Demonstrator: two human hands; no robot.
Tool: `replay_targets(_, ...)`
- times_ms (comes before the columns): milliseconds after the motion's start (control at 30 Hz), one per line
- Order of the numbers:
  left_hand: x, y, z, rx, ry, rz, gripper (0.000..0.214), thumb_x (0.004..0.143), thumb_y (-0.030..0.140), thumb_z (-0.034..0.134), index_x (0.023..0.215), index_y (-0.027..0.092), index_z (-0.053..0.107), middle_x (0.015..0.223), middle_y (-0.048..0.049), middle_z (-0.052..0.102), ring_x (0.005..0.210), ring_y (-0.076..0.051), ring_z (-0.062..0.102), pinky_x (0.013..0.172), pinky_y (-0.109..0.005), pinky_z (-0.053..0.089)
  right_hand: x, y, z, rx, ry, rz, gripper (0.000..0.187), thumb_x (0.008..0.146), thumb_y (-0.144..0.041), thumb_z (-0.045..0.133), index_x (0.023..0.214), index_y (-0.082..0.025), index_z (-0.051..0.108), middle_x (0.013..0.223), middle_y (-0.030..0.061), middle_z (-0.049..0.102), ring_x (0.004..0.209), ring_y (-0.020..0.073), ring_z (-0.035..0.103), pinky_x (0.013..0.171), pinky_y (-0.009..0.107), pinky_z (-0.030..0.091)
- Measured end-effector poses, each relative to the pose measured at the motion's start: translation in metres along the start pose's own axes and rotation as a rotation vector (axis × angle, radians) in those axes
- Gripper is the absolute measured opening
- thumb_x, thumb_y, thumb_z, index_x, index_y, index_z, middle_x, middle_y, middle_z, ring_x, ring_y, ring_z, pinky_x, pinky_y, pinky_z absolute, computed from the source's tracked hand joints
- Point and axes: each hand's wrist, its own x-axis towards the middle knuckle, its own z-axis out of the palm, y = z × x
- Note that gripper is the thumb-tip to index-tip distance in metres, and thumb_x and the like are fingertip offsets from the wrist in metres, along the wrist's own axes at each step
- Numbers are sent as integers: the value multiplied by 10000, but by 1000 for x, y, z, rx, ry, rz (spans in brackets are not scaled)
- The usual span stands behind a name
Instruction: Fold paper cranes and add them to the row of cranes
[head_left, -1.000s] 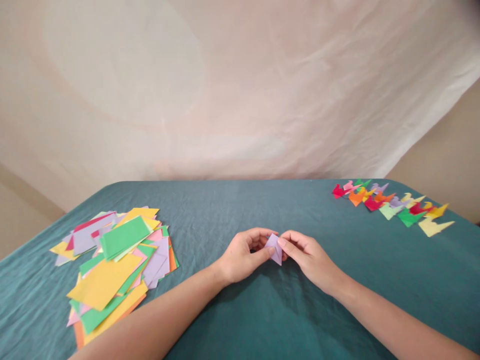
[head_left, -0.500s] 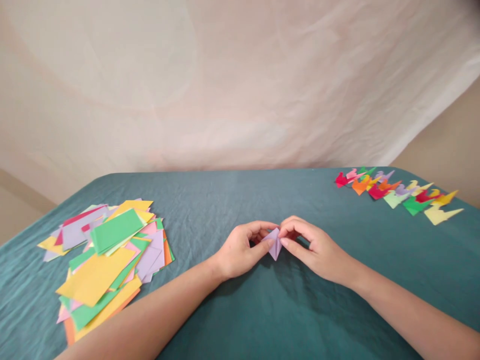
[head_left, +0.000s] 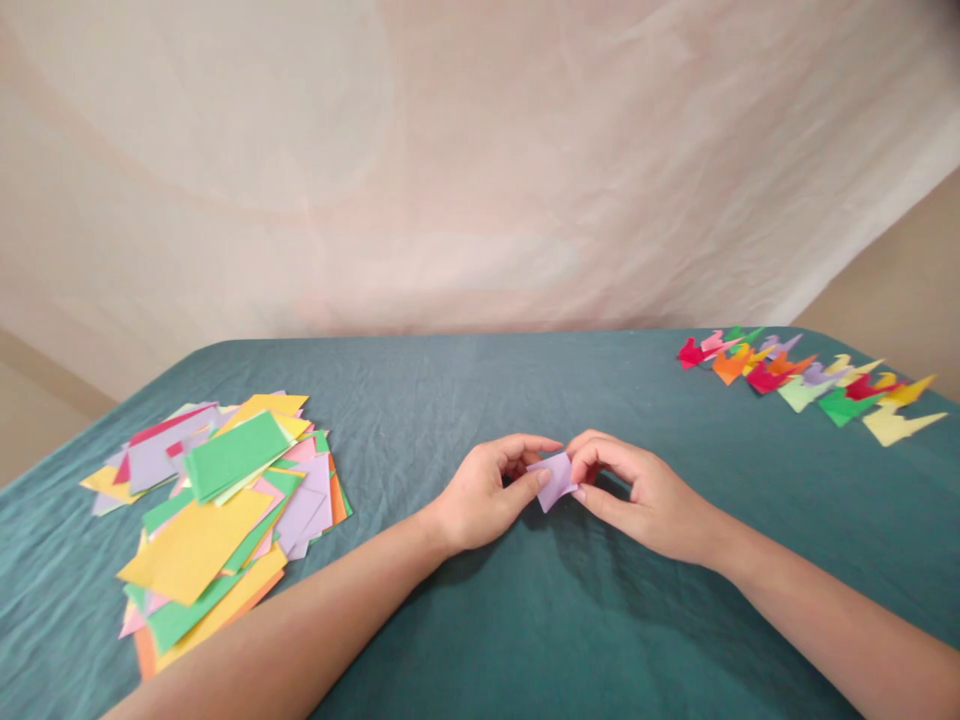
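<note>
A small piece of folded purple paper [head_left: 556, 482] is held between both hands, just above the middle of the cloth. My left hand [head_left: 491, 495] pinches its left side, with the thumb on the near face and the fingers behind. On the right edge, my right hand [head_left: 637, 495] grips the paper between thumb and index fingertips. The face toward me looks like a slightly curved diamond with a point at the bottom. Fingers hide the paper's back and side edges.
Loose paper sheets [head_left: 202, 540] in several colours lie in a messy pile at the left, beside my left forearm. Several folded paper birds [head_left: 847, 405] stand in rows at the far right. A green cloth [head_left: 450, 640] covers the table, and a pale curtain [head_left: 480, 180] hangs behind.
The purple paper has gone from a narrow creased diamond to a wider, smoother face. My right fingertips have shifted slightly right along its edge. Both hands still hold it.
</note>
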Motion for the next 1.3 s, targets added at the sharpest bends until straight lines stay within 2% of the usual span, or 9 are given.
replay_targets(200,0,-2,0,-29,-4,3,313,861,248,520,1160,157,529,940,-56,634,789,-149,593,712,-274,468,1,0,0,30,-2,30,35,838,-183,520,814,-195,542,891,25,554,771,137,525,721,283,446)
replay_targets(333,1,-2,0,-11,-2,4,308,857,247,522,1152,159,534,914,-48,633,751,-136,580,688,-264,464,0,4,2,24,16,86,77,859,-230,505,802,-197,545,860,17,569,777,142,536,715,281,439)
replay_targets(633,0,3,3,36,10,14,293,842,226,531,1125,153,557,806,-18,603,664,-104,524,624,-224,435,0,3,11,-16,89,177,101,845,-202,492,753,-195,532,739,-11,560,674,126,524,612,250,414)
replay_targets(1000,0,4,3,69,10,21,282,847,223,520,1120,167,565,806,-17,598,675,-109,524,627,-223,433,0,8,16,3,112,170,96,825,-156,491,740,-193,515,740,-11,549,675,122,523,619,246,414)
replay_targets(1300,2,2,4,187,139,8,258,834,194,525,1085,167,575,795,-12,608,664,-109,548,639,-237,466,1,5,8,-98,89,103,98,833,-201,508,747,-198,556,795,12,594,740,146,553,694,276,429)
